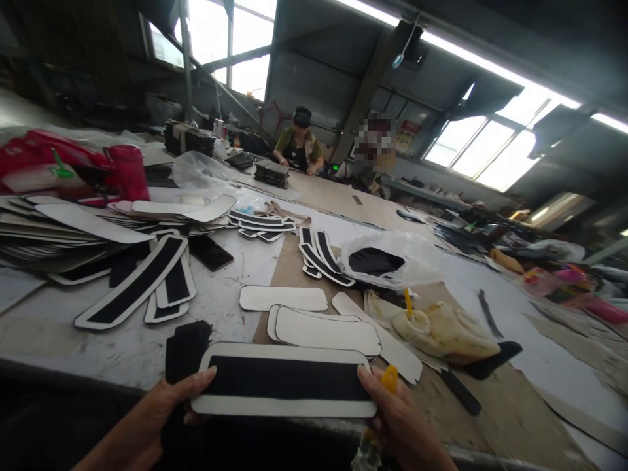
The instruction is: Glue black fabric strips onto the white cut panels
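A long white panel with rounded corners and a black strip (289, 377) down its middle is stretched level between my hands at the table's front edge. My left hand (169, 402) grips its left end, thumb on top. The right end is pinched by my right hand (392, 405), which also has a yellow-handled tool (390, 378) in it; the tool's lower end hangs blurred below the palm. Just beyond the panel lie overlapping plain white pieces (326, 330). A stack of black strips (186, 350) sits behind my left hand.
Panels with black strips (137, 281) and a phone (212, 252) lie to the left. A stained yellowish container (446, 333) with a yellow handle in it and a black-handled tool (461, 391) are at right. Across the table a person (299, 147) works by stacked dark pieces (271, 173).
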`<state>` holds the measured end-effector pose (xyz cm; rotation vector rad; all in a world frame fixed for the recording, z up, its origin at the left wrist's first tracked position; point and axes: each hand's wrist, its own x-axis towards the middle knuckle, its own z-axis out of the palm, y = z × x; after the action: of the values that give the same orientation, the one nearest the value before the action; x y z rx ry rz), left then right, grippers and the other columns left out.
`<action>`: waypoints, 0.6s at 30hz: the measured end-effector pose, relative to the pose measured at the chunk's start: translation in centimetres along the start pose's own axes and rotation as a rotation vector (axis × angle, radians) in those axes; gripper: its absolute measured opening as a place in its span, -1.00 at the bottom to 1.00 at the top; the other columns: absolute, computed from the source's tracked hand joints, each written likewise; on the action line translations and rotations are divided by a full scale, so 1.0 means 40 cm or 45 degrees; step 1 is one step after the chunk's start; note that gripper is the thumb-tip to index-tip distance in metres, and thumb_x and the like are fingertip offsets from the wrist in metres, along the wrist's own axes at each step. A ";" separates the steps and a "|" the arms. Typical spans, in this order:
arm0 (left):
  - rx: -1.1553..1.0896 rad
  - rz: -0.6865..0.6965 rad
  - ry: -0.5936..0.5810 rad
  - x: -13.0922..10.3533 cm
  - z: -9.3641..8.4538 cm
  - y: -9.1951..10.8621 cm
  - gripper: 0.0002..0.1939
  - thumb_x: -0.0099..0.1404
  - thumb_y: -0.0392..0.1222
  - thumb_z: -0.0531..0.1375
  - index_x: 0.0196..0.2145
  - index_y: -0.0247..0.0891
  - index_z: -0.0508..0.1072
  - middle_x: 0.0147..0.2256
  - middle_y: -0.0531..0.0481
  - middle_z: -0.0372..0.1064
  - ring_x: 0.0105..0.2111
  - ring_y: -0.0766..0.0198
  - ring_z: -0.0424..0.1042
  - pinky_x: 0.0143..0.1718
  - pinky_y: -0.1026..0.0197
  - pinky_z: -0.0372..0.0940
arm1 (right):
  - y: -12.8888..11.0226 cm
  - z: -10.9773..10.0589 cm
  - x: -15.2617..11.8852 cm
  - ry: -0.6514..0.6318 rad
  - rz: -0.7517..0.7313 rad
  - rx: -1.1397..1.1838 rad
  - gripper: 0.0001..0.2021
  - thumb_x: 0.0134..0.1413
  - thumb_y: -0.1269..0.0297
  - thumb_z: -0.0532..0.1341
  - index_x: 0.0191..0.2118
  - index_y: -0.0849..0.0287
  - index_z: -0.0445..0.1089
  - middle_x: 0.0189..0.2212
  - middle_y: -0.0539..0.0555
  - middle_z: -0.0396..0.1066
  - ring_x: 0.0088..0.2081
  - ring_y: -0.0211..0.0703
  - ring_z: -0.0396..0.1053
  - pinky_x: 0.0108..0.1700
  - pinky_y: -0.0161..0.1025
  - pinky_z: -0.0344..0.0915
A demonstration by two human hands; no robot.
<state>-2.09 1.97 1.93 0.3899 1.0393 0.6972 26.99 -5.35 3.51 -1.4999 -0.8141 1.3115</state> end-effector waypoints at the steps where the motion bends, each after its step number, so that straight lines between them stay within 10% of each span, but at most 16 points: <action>1: -0.025 -0.011 -0.020 0.003 -0.011 0.001 -0.79 -0.06 -0.17 0.34 -0.51 -0.34 0.44 -0.63 0.01 0.33 -0.65 0.30 0.32 -0.64 0.31 0.28 | -0.006 0.010 0.004 0.014 0.001 -0.034 -0.62 -0.06 -0.04 0.20 -0.51 0.22 0.22 -0.71 -0.15 0.02 -0.70 -0.48 -0.14 -0.70 -0.47 -0.18; 18: -0.350 -0.043 -0.086 -0.009 -0.191 0.047 -0.81 -0.05 -0.21 0.34 -0.60 -0.35 0.41 -0.70 0.07 0.24 -0.68 0.42 0.24 -0.64 0.38 0.22 | -0.128 0.196 0.104 -0.151 0.176 0.063 -0.58 -0.18 -0.05 0.27 -0.57 0.21 0.16 -0.75 -0.15 0.04 -0.73 -0.48 -0.08 -0.68 -0.48 -0.12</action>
<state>-9.59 2.89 -0.26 0.1559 0.8702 0.7799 20.70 1.92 7.10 -1.4716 -0.7576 1.5242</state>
